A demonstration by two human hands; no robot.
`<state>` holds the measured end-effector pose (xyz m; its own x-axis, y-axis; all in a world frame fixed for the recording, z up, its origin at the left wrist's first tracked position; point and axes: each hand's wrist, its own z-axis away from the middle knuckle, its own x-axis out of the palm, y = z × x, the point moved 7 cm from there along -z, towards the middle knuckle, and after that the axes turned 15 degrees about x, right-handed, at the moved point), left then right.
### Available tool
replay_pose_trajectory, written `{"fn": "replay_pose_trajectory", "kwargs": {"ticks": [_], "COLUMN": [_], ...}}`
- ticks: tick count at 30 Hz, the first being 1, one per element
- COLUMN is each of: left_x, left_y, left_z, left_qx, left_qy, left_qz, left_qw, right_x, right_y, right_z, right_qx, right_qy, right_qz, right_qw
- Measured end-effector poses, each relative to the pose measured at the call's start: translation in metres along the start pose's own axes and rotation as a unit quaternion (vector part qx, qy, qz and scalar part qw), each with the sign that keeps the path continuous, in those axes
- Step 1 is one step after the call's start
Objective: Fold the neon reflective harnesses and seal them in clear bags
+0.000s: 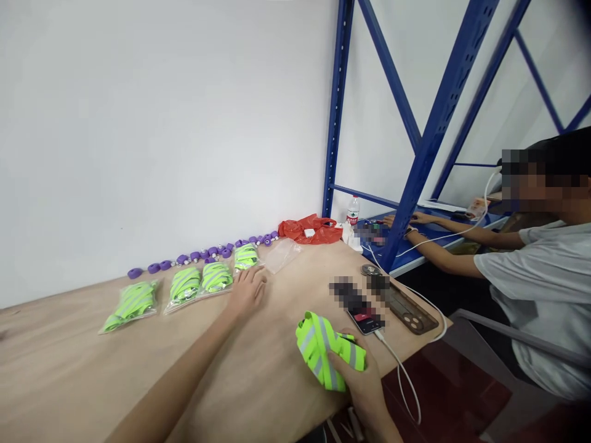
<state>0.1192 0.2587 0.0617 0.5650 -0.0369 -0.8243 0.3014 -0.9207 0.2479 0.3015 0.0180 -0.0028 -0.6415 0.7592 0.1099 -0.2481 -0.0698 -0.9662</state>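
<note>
My right hand (364, 381) is wrapped round a loose bundle of neon-yellow strap with grey reflective stripes (318, 347), near the table's front right edge. My left hand (249, 288) reaches forward, its fingers spread at the lower edge of a clear bag of the same strap (246, 255); nothing shows in its grip. Left of it lie more packed bags: one beside it (217, 277), another (184, 284) and one further left (135, 301). A flat clear plastic bag (282, 255) lies just beyond my left hand, to the right.
Purple rolls (166, 264) line the wall side of the wooden table (258, 381). A red plastic bag (309, 229) sits at the back. Right are a phone (364, 317) on a white cable, a phone case (413, 311) and a blue rack post (409, 197). A person (545, 277) sits beyond.
</note>
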Motion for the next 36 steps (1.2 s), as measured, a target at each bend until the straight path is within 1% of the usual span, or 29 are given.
{"fn": "replay_pose_trajectory", "kwargs": {"ticks": [2,4,6,9,12,15,18,20,22,26,29,31,34,36], "left_x": [0.011,0.024,0.036,0.043,0.037,0.024,0.016,0.015,0.017,0.020,0.015,0.008,-0.006,-0.015], "left_y": [-0.030,-0.049,-0.057,-0.057,-0.048,-0.034,-0.021,-0.015,-0.009,0.009,0.027,0.038,0.055,0.068], "left_z": [-0.018,-0.031,-0.041,-0.053,-0.066,-0.077,-0.080,-0.079,-0.075,-0.059,-0.046,-0.042,-0.041,-0.042], "left_qx": [0.012,0.027,0.040,0.054,0.066,0.063,0.036,0.008,-0.024,-0.069,-0.090,-0.100,-0.096,-0.080], "left_qy": [-0.043,-0.080,-0.101,-0.102,-0.067,-0.002,0.059,0.076,0.067,0.003,-0.045,-0.064,-0.075,-0.083], "left_qz": [-0.025,-0.035,-0.038,-0.033,0.000,0.063,0.146,0.202,0.256,0.348,0.386,0.398,0.405,0.410], "left_qw": [0.999,0.996,0.993,0.993,0.996,0.996,0.987,0.976,0.964,0.935,0.917,0.910,0.906,0.905], "right_x": [-0.010,-0.012,-0.010,-0.006,-0.005,-0.007,-0.009,-0.009,-0.008,0.001,0.011,0.021,0.037,0.047], "right_y": [0.000,0.000,0.000,0.000,0.003,0.005,0.005,0.004,0.002,-0.006,-0.014,-0.022,-0.040,-0.056], "right_z": [0.000,0.002,0.003,0.003,0.001,-0.001,-0.001,0.000,0.001,0.007,0.013,0.019,0.030,0.039], "right_qx": [-0.003,-0.007,-0.013,-0.019,-0.015,-0.011,-0.021,-0.026,-0.030,-0.038,-0.038,-0.039,-0.046,-0.065], "right_qy": [0.018,0.020,0.021,0.018,0.018,0.019,0.018,0.015,0.006,-0.036,-0.073,-0.108,-0.173,-0.213], "right_qz": [-0.006,-0.008,-0.012,-0.028,-0.045,-0.058,-0.060,-0.045,-0.023,0.011,0.042,0.077,0.171,0.261], "right_qw": [1.000,1.000,1.000,0.999,0.999,0.998,0.998,0.999,0.999,0.999,0.996,0.990,0.969,0.939]}}
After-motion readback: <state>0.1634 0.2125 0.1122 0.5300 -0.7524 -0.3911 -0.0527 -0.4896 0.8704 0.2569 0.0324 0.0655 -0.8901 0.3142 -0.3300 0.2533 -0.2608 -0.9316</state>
